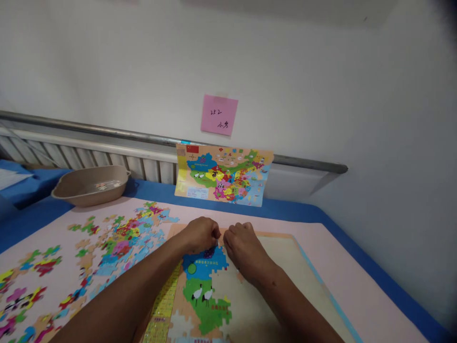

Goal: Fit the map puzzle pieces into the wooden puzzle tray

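Up at the far edge of the puzzle board point(282, 252), you're pressing a blue piece point(205, 264) down with your left hand point(200, 234) and right hand point(244, 245), fingers curled together on it. Next you're needing another piece from the loose pile point(121, 238) on the left.

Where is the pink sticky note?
In the head view, the pink sticky note is stuck on the white wall, just above the colourful map sheet that leans up behind both hands.
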